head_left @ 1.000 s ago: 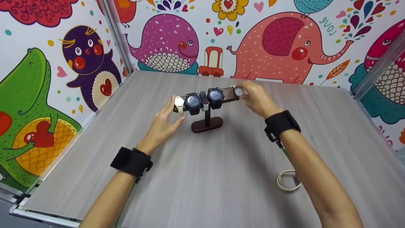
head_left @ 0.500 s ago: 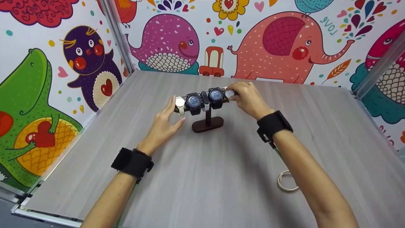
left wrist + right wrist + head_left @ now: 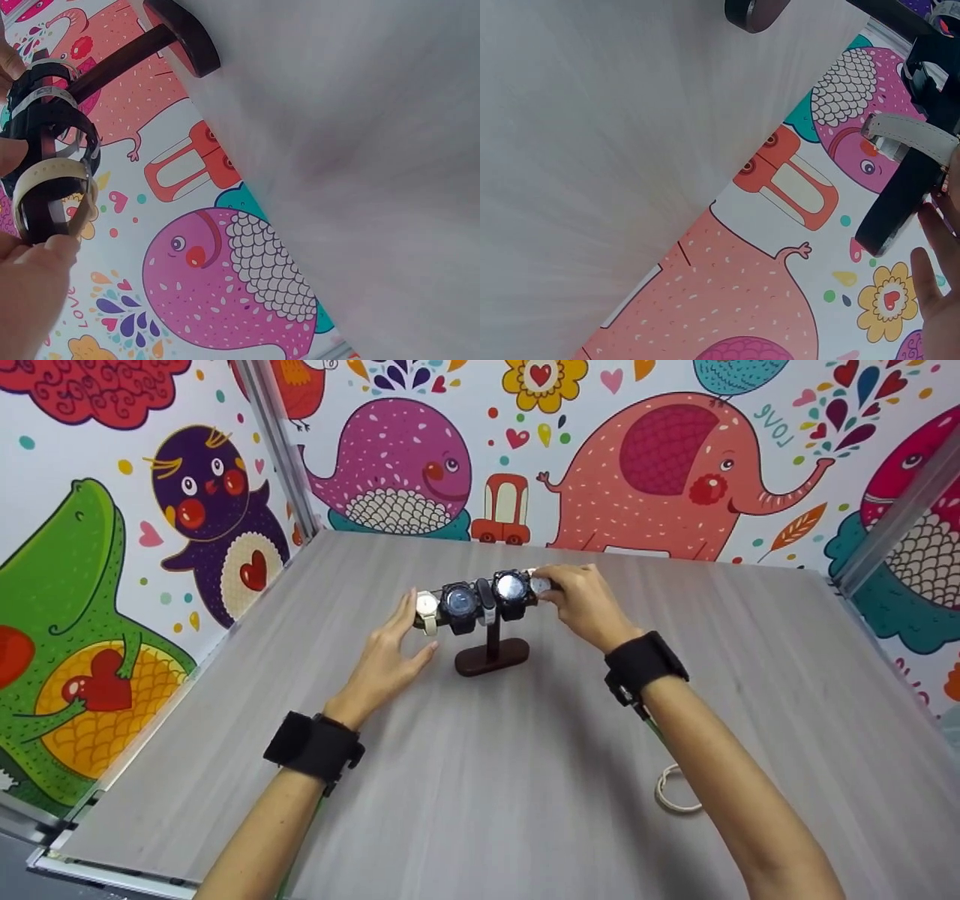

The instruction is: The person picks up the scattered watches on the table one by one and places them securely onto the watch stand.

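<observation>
A dark brown watch stand [image 3: 493, 657] stands on the table, its crossbar carrying several watches. At the left end sits a watch with a cream strap [image 3: 427, 606], then a black sports watch [image 3: 459, 600], a slim dark band [image 3: 486, 594] and another black sports watch [image 3: 511, 587]. My left hand [image 3: 382, 660] touches the bar's left end with extended fingers, thumb apart below. My right hand [image 3: 592, 604] pinches a white-strapped watch [image 3: 539, 584] near the right end; its strap [image 3: 911, 133] loops the bar [image 3: 896, 206] in the right wrist view, with the bar's end protruding past it.
A cream-coloured ring-shaped loop [image 3: 667, 804] lies on the grey table [image 3: 480, 780] beside my right forearm. Cartoon-printed panels [image 3: 600, 457] rise behind and to the left, with metal posts [image 3: 281, 442] at the corners. Black cuffs [image 3: 319, 744] circle both wrists.
My right hand has moved left along the bar, sliding the white-strapped watch from the right end toward the neighbouring black one. My left hand has stayed at the left end.
</observation>
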Available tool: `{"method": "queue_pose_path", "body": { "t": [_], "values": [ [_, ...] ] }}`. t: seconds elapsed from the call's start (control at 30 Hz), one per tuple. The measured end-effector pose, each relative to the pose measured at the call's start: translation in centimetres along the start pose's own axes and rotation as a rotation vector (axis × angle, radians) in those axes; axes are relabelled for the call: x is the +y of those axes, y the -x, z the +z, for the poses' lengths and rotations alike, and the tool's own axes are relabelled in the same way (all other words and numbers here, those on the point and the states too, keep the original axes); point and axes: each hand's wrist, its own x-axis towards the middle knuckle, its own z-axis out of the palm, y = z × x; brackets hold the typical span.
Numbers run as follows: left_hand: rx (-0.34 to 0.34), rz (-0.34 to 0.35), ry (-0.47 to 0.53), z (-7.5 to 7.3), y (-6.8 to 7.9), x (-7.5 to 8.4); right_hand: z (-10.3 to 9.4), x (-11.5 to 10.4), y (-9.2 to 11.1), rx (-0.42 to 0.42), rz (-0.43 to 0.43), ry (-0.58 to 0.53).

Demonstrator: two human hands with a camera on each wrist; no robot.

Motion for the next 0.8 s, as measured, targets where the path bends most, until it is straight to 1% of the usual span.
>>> {"method": "queue_pose_path", "body": {
  "t": [0.13, 0.23, 0.3, 0.37, 0.43, 0.53, 0.57, 0.63, 0.73, 0.8],
  "values": [
    [-0.019, -0.003, 0.002, 0.1, 0.0, -0.1, -0.8, -0.3, 0.8, -0.081, 0.034, 0.043],
    [-0.037, -0.013, -0.005, -0.2, -0.1, -0.1, -1.9, -0.7, 1.7, -0.153, 0.072, 0.081],
    [-0.05, -0.027, -0.011, -0.6, -0.1, -0.1, -2.9, -1.0, 2.6, -0.175, 0.087, 0.087],
    [-0.062, -0.041, -0.013, -0.7, -0.2, 0.1, -4.1, -1.0, 3.8, -0.173, 0.093, 0.07],
    [-0.072, -0.054, -0.017, -1.0, -0.3, 0.4, -5.4, -1.0, 5.3, -0.152, 0.086, 0.055],
    [-0.062, -0.046, -0.029, -1.2, -0.3, 1.3, -7.2, -0.8, 7.7, -0.112, 0.064, 0.045],
    [-0.051, -0.026, -0.028, -1.2, -0.2, 1.7, -7.7, -0.6, 8.7, -0.106, 0.056, 0.05],
    [-0.034, 0.036, -0.038, -0.9, 0.0, 2.5, -8.9, -0.4, 10.5, -0.103, 0.032, 0.071],
    [-0.022, 0.179, -0.079, 0.0, 0.5, 3.9, -10.7, 0.0, 13.1, -0.091, -0.012, 0.079],
    [-0.032, 0.278, -0.1, 0.7, 0.8, 4.9, -11.9, 0.3, 14.6, -0.077, -0.038, 0.078]
  ]
}}
